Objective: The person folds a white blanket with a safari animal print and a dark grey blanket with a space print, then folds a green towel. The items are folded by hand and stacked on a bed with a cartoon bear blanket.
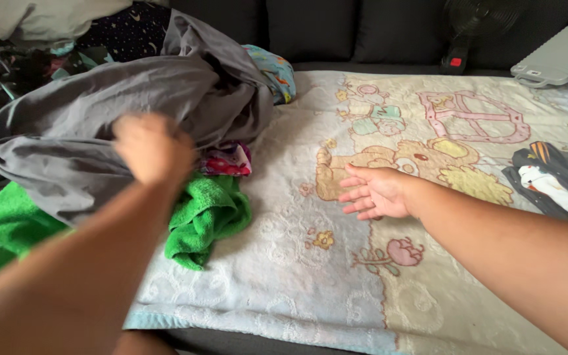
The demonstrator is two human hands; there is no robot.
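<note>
left hand point(152, 148) blurred, fist clamped on the crumpled grey cotton sheet point(100, 112) far left, above the green terry towel point(208, 213) | right hand point(373, 192) open, fingers spread, flat on the pale cartoon-print blanket point(284, 263) | best lifted clear before spreading

Soft, even daylight fills the scene with no harsh glare, and the pale printed fleece blanket with cartoon animals point(363, 263) reads bright while the dark sofa back cushions point(336, 29) sink into near-black with little detail. The left hand point(152, 148) is smeared by motion blur against the crumpled grey cotton sheet point(67, 98), whereas the open right hand point(376, 192) is fairly sharp and casts only 1 faint shadow beneath its fingers. Wide-angle stretch enlarges both forearms toward the lower corners.
</note>
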